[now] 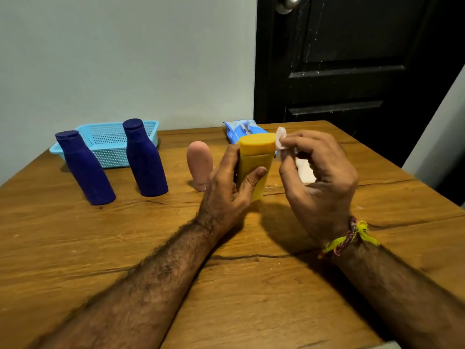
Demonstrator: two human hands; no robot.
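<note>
A yellow bottle (254, 157) stands upright over the middle of the wooden table (125, 248), and my left hand (229, 187) grips its body with thumb in front and fingers behind. My right hand (317, 177) pinches a small white wipe (280, 141) against the bottle's upper right edge, by the cap. A white object (305, 172) lies on the table behind my right hand, mostly hidden.
Two dark blue bottles (85, 170) (144, 159) stand at the left, in front of a light blue perforated basket (110, 144). A pink bottle (200, 165) stands left of the yellow one. A blue wipes pack (239, 132) lies at the table's far edge. A dark door is behind.
</note>
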